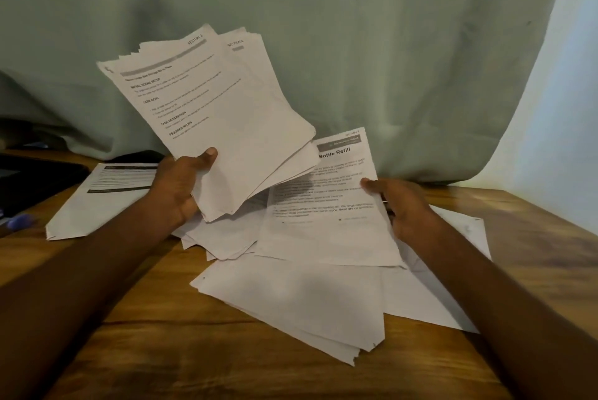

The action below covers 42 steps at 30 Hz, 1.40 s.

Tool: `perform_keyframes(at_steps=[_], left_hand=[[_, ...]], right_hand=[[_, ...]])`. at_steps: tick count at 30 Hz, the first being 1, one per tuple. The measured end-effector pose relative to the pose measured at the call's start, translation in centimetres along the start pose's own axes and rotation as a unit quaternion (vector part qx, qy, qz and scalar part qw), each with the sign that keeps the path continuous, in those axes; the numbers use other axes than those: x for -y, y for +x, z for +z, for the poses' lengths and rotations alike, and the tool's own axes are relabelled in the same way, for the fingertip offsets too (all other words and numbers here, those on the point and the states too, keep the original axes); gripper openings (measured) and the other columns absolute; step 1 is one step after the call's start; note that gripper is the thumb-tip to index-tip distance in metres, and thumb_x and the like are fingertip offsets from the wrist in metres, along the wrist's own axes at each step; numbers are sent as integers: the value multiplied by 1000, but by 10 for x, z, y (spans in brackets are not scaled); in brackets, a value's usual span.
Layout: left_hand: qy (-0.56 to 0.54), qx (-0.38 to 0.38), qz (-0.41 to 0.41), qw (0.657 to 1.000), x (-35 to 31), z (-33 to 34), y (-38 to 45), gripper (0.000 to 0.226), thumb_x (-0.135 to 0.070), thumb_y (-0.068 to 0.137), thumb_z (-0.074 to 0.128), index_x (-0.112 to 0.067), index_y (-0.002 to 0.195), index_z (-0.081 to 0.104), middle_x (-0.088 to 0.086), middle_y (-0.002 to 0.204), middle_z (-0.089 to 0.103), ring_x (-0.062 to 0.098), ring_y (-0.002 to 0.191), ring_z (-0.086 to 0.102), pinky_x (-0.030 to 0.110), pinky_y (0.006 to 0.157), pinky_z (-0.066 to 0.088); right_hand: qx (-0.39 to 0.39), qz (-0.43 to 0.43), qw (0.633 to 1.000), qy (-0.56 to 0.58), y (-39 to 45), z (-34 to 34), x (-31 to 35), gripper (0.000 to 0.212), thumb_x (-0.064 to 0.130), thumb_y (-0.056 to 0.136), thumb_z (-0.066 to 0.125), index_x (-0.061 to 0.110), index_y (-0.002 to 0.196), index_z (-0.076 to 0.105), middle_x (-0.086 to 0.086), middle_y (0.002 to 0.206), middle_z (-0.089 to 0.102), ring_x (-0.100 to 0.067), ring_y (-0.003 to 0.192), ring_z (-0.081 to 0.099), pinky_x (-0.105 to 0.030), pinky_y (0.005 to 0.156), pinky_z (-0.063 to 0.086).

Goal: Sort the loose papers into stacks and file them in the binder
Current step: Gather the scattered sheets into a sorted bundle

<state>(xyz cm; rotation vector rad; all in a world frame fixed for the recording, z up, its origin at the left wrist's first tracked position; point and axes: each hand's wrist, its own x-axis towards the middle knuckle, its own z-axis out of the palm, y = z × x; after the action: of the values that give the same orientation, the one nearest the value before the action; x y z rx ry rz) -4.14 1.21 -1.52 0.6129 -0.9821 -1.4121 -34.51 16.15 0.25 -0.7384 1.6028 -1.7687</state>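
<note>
A person sits at a wooden table [129,351], seen from their own head looking down at both bare hands. The left hand [176,186] is raised and grips a fanned bundle of papers [223,114] by its lower edge, thumb pressed on the printed top sheet and the other fingers hidden behind the bundle. The top sheet carries a section label in its upper corner, far from the thumb; a second labelled sheet peeks out behind it.

The right hand [401,205] pinches a single sheet [326,202] headed "Bottle Refill" at its right edge, thumb on top and fingers curled underneath. This sheet also shows a section label at its top corner, and its upper left corner slides under the bundle.

Beneath both hands, loose sheets [291,302] lie overlapped and askew on the table. Out past the left hand's knuckles, a separate neat stack [100,202] rests flat, with a dark object [35,182] beyond it that may be the binder; it is too dim to tell. A green curtain [356,43] hangs behind.

The step in hand seems to be sorting: matching sheets by section label. The next move probably calls for reading the single sheet's label, then laying it on the correct stack without spilling the fanned bundle.
</note>
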Motion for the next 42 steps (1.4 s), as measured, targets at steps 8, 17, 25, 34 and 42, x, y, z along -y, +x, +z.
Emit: perform_keyframes(at_steps=[8, 17, 25, 34, 42], left_hand=[[-1, 7, -14, 1000, -4, 2, -4, 33, -13, 93, 72, -19, 125, 66, 1, 108, 72, 20, 93, 69, 33, 65, 56], [15, 15, -36, 999, -2, 7, -5, 25, -17, 91, 74, -24, 115, 69, -2, 103, 73, 22, 95, 68, 39, 71, 53], [36, 66, 0, 997, 16, 19, -19, 42, -11, 94, 69, -18, 135, 62, -4, 114, 72, 12, 93, 70, 23, 63, 56], [34, 75, 21, 996, 16, 21, -19, 43, -9, 94, 68, -17, 135, 61, -2, 116, 71, 14, 99, 69, 27, 73, 55], [18, 69, 14, 997, 19, 18, -10, 39, -9, 98, 62, -13, 136, 58, -4, 110, 69, 5, 86, 68, 19, 68, 55]], right_hand=[[173, 19, 971, -163, -10, 19, -5, 22, 26, 94, 72, 14, 112, 73, -9, 97, 79, -17, 56, 61, -22, 44, 32], [-82, -193, 775, -597, 23, -46, 10, 53, 53, 90, 68, 19, 130, 66, -5, 130, 68, -29, 120, 61, -32, 87, 44], [110, 19, 773, -625, 12, -36, -1, 123, 89, 61, 67, 18, 157, 33, -2, 166, 28, -27, 149, 33, -43, 116, 31], [-130, -181, 855, -468, 17, -65, 14, 35, 35, 77, 87, 10, 98, 75, -9, 93, 73, -29, 85, 64, -33, 72, 49], [244, -61, 922, 295, 12, -57, 23, 40, 26, 103, 54, 18, 142, 53, -9, 142, 61, -33, 131, 58, -67, 103, 43]])
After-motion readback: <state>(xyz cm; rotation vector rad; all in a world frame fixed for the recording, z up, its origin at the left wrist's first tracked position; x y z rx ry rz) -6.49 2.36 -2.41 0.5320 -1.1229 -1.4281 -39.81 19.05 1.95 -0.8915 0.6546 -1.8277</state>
